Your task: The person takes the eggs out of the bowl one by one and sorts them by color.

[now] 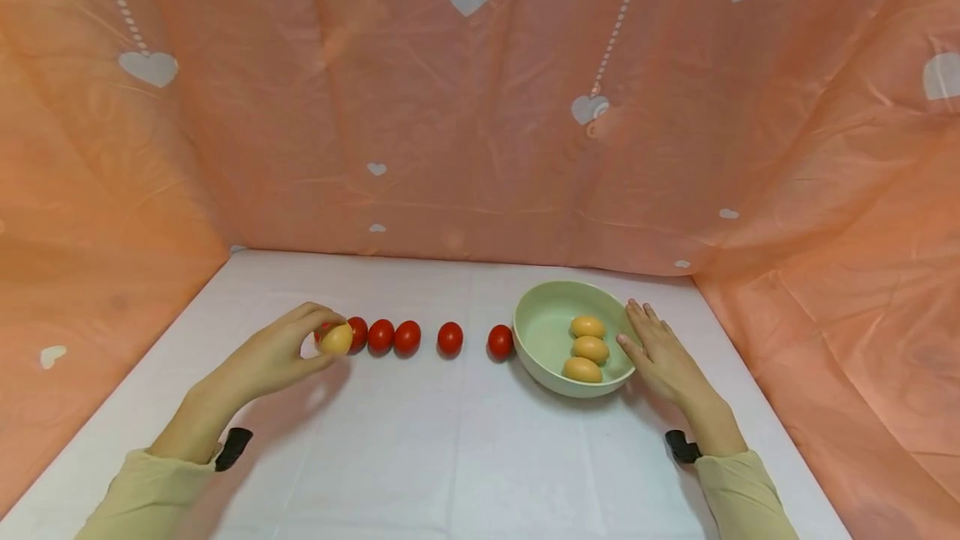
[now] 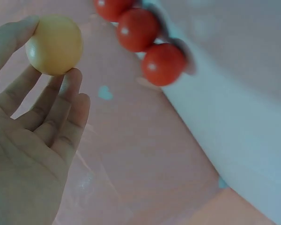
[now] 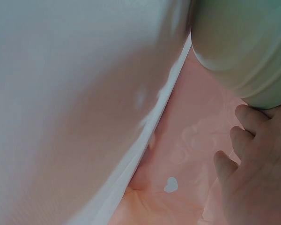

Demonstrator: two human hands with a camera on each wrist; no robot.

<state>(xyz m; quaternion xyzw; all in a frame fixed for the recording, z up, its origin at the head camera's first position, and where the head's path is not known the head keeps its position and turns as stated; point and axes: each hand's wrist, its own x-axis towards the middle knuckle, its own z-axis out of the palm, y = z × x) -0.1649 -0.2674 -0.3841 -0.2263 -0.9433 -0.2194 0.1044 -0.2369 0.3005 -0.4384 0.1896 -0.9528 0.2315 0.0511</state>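
Note:
My left hand (image 1: 288,352) is raised over the left part of the table, pinching a yellow egg (image 1: 336,339) between thumb and fingertips. In the left wrist view that egg (image 2: 55,45) looks smooth and round, apart from the red ones. Several glossy red eggs (image 1: 407,338) lie in a row; the leftmost is partly hidden behind my left hand. At the row's right end stands a pale green bowl (image 1: 543,332) holding three yellow eggs (image 1: 591,349). My right hand (image 1: 663,361) rests against the bowl's right side, fingers extended, thumb by the rim.
A white cloth covers the table (image 1: 450,457). Orange-pink sheeting with pale hearts (image 1: 465,132) hangs behind it and along both sides. Black bands (image 1: 234,448) are on both wrists, next to the light sleeves.

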